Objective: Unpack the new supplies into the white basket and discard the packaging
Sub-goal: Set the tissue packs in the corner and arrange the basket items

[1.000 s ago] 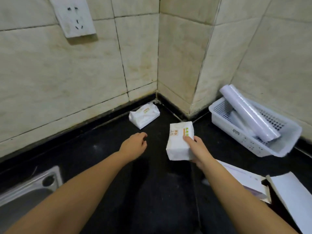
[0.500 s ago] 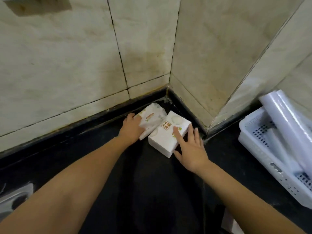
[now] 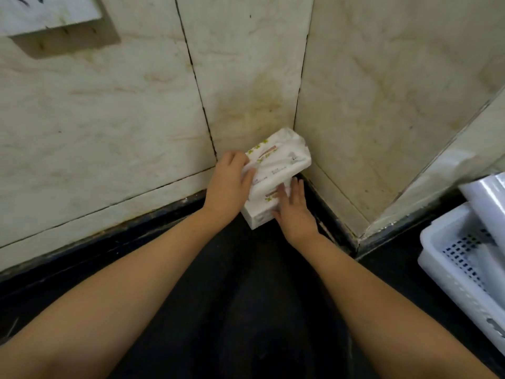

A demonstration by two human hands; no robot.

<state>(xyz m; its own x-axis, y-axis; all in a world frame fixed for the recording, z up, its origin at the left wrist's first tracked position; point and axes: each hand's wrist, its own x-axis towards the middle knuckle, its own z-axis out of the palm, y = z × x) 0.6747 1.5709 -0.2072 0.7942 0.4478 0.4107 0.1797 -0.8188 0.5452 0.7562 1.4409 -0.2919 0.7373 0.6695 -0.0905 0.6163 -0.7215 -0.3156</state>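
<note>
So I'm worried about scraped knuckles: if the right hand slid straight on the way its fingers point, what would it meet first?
Probably the upper tissue pack; the right hand already rests on the lower tissue pack.

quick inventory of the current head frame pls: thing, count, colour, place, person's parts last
soft white tissue pack with printed wrapper: 1, white with green and orange print, lifted in the wall corner, on top of the other pack
boxy white tissue pack: 1, white, on the black counter below the soft pack
perforated white plastic basket: 1, white, right edge on the counter
clear-wrapped white rolls: at least 1, white, lying in the basket, cut off by the frame
glossy black countertop: 1, black, bottom half
beige marble wall tiles: several, beige, behind the counter
white wall socket plate: 1, white, top left, partly cropped
left hand: 1, grips the soft pack
right hand: 1, flat against the boxy pack
</note>
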